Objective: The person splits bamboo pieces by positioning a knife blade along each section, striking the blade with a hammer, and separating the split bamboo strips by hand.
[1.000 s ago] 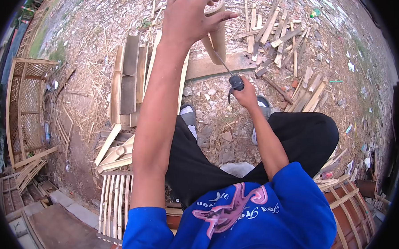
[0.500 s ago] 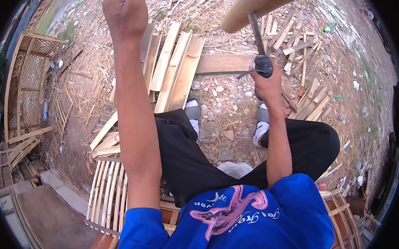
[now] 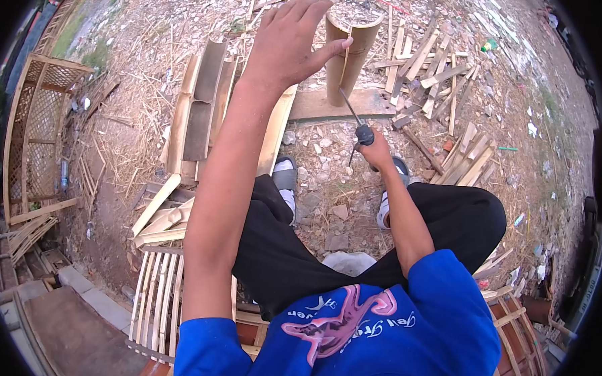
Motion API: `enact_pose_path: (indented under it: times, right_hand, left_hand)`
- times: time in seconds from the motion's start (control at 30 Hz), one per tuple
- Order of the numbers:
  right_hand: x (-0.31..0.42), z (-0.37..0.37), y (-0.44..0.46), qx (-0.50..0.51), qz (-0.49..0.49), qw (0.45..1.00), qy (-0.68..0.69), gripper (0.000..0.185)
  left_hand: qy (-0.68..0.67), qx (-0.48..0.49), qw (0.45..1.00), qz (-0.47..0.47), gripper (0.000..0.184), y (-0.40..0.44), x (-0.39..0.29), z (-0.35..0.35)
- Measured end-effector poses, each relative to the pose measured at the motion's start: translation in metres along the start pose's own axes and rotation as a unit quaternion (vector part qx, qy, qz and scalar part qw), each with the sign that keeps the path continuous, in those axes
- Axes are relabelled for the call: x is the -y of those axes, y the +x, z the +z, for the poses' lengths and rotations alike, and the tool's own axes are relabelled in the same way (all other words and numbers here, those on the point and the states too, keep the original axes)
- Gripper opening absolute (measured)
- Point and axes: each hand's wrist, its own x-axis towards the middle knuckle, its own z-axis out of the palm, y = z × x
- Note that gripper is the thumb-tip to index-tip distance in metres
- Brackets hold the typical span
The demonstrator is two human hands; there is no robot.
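A thick bamboo piece (image 3: 360,58) stands on end on a wooden board (image 3: 311,108), with a long split line down its near side. My left hand (image 3: 288,44) is open beside it, fingers stretched out. Its thumb overlaps the bamboo's edge in view; whether it touches, I cannot tell. Low in front of me, my right hand (image 3: 378,151) is closed around the black-wrapped handle of a knife (image 3: 352,108). The narrow blade points up and left, its tip at the lower part of the bamboo; I cannot tell whether it touches.
Split bamboo lengths (image 3: 198,112) lie to the left of the board. Short strips (image 3: 437,68) are scattered at the right, near a hammer-like tool (image 3: 416,142). A slatted bamboo frame (image 3: 157,305) stands by my left side, and a lattice panel (image 3: 40,132) farther left.
The bamboo has gone from slanting at the upper right to standing upright on the board. My left hand moved right and opened. My right hand lowered the knife and moved left.
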Motion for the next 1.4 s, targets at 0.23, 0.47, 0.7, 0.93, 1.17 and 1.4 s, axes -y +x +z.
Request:
enact_pose_path:
  times: [0.23, 0.47, 0.7, 0.93, 1.17, 1.4]
  right_hand:
    - [0.001, 0.006, 0.002, 0.112, 0.02, 0.982, 0.149, 0.039]
    - [0.013, 0.011, -0.003, 0.035, 0.057, 0.993, 0.099, 0.046]
    - [0.031, 0.025, -0.012, -0.046, 0.02, 0.998, 0.048, 0.039]
    - [0.033, 0.055, -0.012, -0.098, 0.058, 0.993, 0.015, 0.039]
    - [0.034, 0.074, -0.011, -0.127, 0.056, 0.99, 0.029, 0.043]
    - [0.025, 0.082, -0.007, -0.15, 0.036, 0.987, 0.053, 0.045]
  left_hand:
    - [-0.021, 0.102, 0.994, 0.023, 0.026, 0.001, -0.01, 0.017]
    - [0.071, 0.17, 0.98, -0.074, 0.031, 0.008, -0.031, 0.024]
    - [0.079, 0.193, 0.954, -0.216, 0.027, 0.025, -0.03, 0.023]
    - [0.114, 0.116, 0.959, -0.232, 0.03, 0.019, -0.014, 0.039]
    - [0.142, 0.127, 0.95, -0.248, 0.031, 0.02, -0.011, 0.04]
    - [0.161, 0.118, 0.946, -0.254, 0.031, 0.026, -0.007, 0.053]
